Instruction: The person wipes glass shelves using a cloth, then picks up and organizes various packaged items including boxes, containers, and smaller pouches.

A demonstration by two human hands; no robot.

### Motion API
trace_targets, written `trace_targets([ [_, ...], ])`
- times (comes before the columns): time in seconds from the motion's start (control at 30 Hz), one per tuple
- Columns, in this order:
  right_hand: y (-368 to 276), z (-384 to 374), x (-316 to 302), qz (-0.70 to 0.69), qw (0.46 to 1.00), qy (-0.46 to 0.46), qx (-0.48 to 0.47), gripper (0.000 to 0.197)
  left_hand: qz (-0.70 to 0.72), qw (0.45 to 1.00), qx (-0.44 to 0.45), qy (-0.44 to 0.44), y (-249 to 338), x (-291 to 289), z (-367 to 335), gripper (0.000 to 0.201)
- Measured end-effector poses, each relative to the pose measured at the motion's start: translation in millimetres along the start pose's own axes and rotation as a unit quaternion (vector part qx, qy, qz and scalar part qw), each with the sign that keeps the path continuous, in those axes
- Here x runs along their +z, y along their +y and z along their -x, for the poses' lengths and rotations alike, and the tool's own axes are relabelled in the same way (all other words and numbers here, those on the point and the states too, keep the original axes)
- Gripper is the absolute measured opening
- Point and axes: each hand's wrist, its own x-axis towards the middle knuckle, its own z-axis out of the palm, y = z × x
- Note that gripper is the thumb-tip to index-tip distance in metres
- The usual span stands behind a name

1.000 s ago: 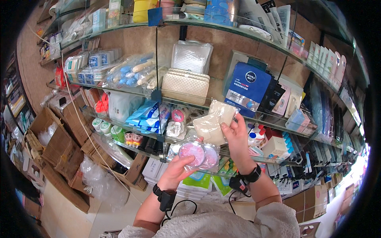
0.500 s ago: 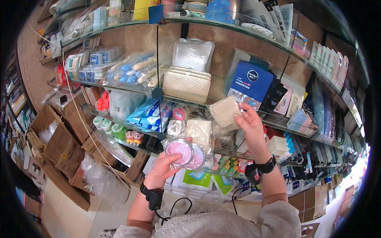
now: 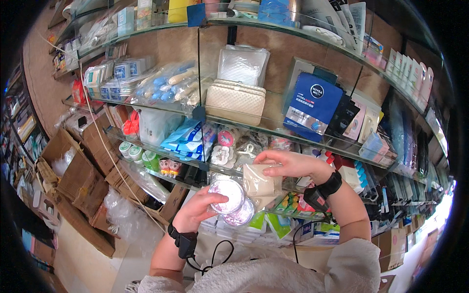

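Two round pink, glittery discs in clear wrapping, like compact mirrors (image 3: 226, 196), are pinched between the thumb and fingers of my left hand (image 3: 194, 210). The upper disc overlaps the lower one and shines brightly. Just right of them, a square beige packet (image 3: 261, 179) in clear plastic hangs from my right hand (image 3: 288, 165), its thumb across the top edge. A second beige layer shows under that packet; I cannot tell whether it is separate. Both hands are in front of the lower glass shelf, close together. Each wrist wears a black strap with a small box.
Glass shelves of packaged goods fill the space ahead. A cream quilted case (image 3: 235, 101) and a blue packet (image 3: 312, 105) occupy the middle shelf; blue-and-white packs (image 3: 188, 140) lie below. Cardboard boxes (image 3: 80, 180) and clear plastic (image 3: 128, 215) crowd the lower left. A black cable (image 3: 222, 249) loops near my body.
My right hand has come down and left with its beige packet, now beside the discs. The beige packet formerly by my left hand no longer shows separately there. My left hand still holds the discs.
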Motion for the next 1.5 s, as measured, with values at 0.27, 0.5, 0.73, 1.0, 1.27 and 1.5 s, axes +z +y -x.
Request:
trace_targets([
  [0.27,4,12,9,-0.14,0.981,0.133,0.033,0.037,-0.086,0.966,0.239,-0.045,-28,1,9,0.046],
  [0.5,-3,17,50,-0.135,0.961,0.242,0.019,0.055,-0.018,0.995,0.102,-0.009,-45,0,-20,0.052],
  [0.73,-25,32,40,0.02,0.985,0.163,0.044,0.052,-0.041,0.996,0.069,-0.038,-33,21,-15,0.053],
  [1.0,-18,40,27,-0.273,0.894,0.354,0.012,0.033,0.054,0.983,0.175,-0.031,-42,-3,-28,0.049],
  [1.27,15,-8,91,-0.239,0.864,0.442,-0.013,0.039,0.159,0.972,0.157,-0.069,-69,6,-44,0.035],
  [1.5,-16,8,62,0.059,0.936,0.339,0.07,0.038,0.118,0.971,0.188,-0.083,-61,5,-40,0.052],
])
